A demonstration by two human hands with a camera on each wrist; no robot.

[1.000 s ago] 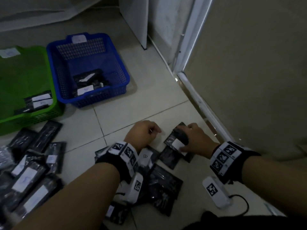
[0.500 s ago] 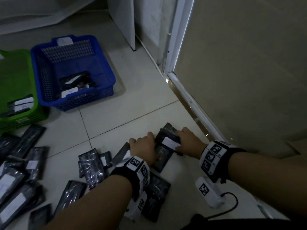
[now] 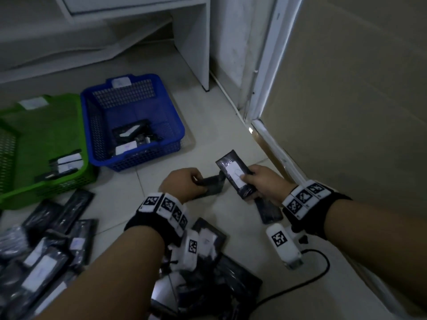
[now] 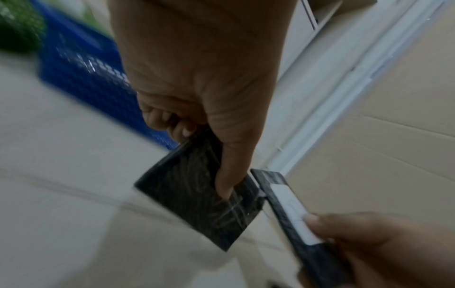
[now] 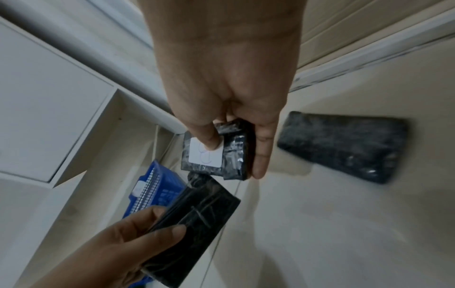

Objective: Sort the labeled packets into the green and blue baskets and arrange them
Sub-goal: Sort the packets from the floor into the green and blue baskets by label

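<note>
**Two packets in hand, baskets ahead to the left**

The labeled packet (image 3: 235, 174) sat in the right hand (image 3: 265, 183), thumb pressed on its white label (image 5: 205, 154) and fingers curled beneath, label side up. Its long axis ran away from the person and slightly leftward, roughly toward the blue basket (image 3: 178, 125). The left hand (image 3: 182, 183) pinched a second dark packet (image 4: 204, 196) by one end, showing no label on its visible face; the two packets nearly met at their corners above the floor tiles. Both baskets lay forward and to the left, the blue one nearer the hands, the green basket (image 3: 69, 181) beside it further left, so the left hand seemed the closer one for either drop. Another packet (image 5: 344, 146) lay on the floor just behind the right hand, and a heap of packets (image 3: 39, 262) waited at the person's left.
</note>
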